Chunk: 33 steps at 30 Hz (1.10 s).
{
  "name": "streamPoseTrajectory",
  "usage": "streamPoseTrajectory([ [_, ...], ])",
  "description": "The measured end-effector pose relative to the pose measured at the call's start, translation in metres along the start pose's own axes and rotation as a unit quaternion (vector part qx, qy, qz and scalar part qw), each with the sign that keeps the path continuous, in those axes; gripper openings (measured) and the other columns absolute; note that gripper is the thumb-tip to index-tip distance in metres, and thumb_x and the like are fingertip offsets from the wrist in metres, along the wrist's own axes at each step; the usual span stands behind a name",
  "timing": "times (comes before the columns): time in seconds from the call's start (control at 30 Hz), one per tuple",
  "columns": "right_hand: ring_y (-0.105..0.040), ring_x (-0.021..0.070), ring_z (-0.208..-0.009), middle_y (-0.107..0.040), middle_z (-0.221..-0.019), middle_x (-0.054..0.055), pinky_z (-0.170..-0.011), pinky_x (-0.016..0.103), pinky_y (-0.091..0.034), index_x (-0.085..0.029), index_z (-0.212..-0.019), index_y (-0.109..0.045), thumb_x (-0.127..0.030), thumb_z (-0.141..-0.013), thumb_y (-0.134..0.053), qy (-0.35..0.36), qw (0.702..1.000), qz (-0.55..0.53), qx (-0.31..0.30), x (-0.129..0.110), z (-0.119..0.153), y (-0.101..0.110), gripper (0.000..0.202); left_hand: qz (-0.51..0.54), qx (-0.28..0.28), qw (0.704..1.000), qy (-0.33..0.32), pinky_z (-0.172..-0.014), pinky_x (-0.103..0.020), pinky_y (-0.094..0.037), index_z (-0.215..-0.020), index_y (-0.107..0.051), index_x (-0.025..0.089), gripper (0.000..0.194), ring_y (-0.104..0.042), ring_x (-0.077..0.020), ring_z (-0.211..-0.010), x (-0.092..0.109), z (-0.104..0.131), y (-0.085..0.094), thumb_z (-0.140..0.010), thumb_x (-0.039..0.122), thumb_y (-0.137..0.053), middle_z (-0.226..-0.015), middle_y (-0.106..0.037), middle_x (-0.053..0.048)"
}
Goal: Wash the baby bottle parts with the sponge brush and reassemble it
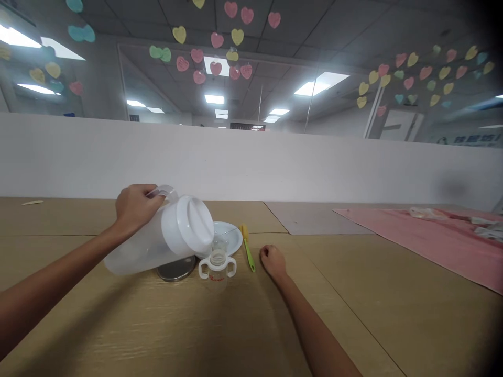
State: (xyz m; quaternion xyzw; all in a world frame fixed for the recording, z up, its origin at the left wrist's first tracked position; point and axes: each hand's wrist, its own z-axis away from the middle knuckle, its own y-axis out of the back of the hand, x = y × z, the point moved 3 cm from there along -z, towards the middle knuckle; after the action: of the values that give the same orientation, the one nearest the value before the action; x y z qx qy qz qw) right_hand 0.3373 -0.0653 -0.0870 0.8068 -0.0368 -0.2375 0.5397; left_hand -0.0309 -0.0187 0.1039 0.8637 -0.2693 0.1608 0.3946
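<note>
My left hand (135,207) grips the handle of a large translucent pitcher (143,246) with a white lid (188,224). The pitcher is tilted to the right, its lid end above and beside a small clear bottle (217,269) with white side handles and red print. The bottle stands upright and uncapped on the table. On the table right of a green brush (249,254) rests my right hand (273,260), its fingers curled; whether anything is inside them is hidden.
Behind the bottle is a white plate (231,236) with a clear item on it. A round dark metal dish (176,268) lies under the pitcher. A pink cloth (424,235) covers the table's right side, near a grey mat (314,217). A white partition (243,165) stands behind.
</note>
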Motion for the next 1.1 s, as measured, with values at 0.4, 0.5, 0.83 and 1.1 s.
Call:
streamPoseTrajectory([
  [0.4,-0.059,0.0142,-0.084,-0.065,-0.095,0.008,-0.065,0.022,-0.032,-0.014,-0.088,-0.068,-0.016,-0.089,-0.044,0.024,0.999,0.022,-0.011,-0.003,0.0,0.002,0.024,0.028,0.046,0.998,0.012,-0.051,-0.024,-0.022,-0.049,-0.041,0.018,0.022,-0.033,-0.0109,-0.053,-0.006,-0.001,0.0,-0.065,0.032,-0.049,-0.05,-0.031,0.003],
  [0.5,-0.059,0.0143,-0.083,-0.065,-0.096,0.009,-0.065,0.022,-0.031,-0.014,-0.088,-0.068,-0.017,-0.089,-0.044,0.026,0.999,0.024,-0.015,-0.003,-0.001,0.002,0.025,0.134,0.11,0.981,0.082,-0.048,-0.023,-0.02,-0.049,-0.034,0.018,0.028,-0.027,-0.0089,-0.053,-0.039,-0.007,0.0,-0.062,0.033,-0.053,-0.052,-0.025,0.004],
  [0.83,-0.059,0.0151,-0.083,-0.065,-0.095,0.008,-0.064,0.023,-0.032,-0.014,-0.087,-0.067,-0.018,-0.09,-0.043,0.029,0.999,0.029,-0.016,-0.005,-0.002,0.003,0.025,0.24,0.248,0.889,0.302,-0.047,-0.022,-0.033,-0.07,-0.043,0.015,0.018,-0.033,-0.0085,-0.06,-0.15,-0.002,-0.002,-0.066,0.03,-0.053,-0.066,-0.036,0.003],
  [1.1,-0.059,0.0142,-0.081,-0.065,-0.095,0.007,-0.064,0.022,-0.032,-0.015,-0.085,-0.067,-0.017,-0.089,-0.042,0.033,0.999,0.028,-0.014,-0.005,-0.001,0.004,0.026,0.202,0.274,0.878,0.337,-0.046,-0.023,-0.031,-0.062,-0.04,0.018,0.026,-0.031,-0.0095,-0.058,-0.18,0.018,-0.026,-0.065,0.037,-0.057,-0.059,-0.031,0.004],
])
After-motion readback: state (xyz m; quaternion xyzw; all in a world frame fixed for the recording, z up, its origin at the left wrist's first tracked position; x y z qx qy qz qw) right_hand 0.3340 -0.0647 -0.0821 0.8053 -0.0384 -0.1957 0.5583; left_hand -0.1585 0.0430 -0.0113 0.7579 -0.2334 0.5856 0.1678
